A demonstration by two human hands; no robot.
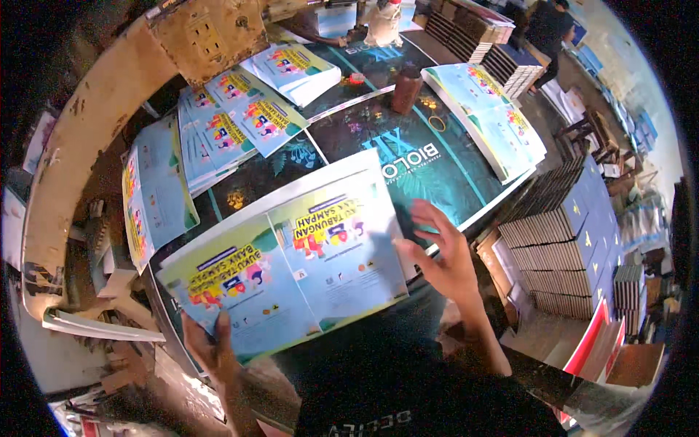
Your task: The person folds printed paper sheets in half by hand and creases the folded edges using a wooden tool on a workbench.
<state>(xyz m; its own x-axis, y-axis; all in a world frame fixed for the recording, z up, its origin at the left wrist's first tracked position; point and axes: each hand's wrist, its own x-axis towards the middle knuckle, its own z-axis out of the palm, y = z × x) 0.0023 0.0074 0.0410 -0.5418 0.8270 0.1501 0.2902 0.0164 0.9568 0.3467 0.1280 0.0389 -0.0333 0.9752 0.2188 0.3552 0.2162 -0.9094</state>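
A wide printed sheet (287, 284), light blue and green with two colourful cover pictures side by side, is raised in front of me above the table. It may be more than one sheet; I cannot tell. At its lower left corner my left hand (211, 342) grips it, thumb on top and fingers underneath. My right hand (444, 255) is beside its right edge, fingers spread, the thumb close to the paper. Beneath lies a dark teal printed cover sheet (466, 164) spread over the table, with a brown cylindrical object (406, 91) standing on it.
Fanned sheets of the same print (240, 116) lie at the far left, and another stack (488, 116) at the far right. Bound books (561, 247) are piled high right of the table. A rusty metal machine part (207, 40) overhangs the back left. Another person (550, 33) is behind.
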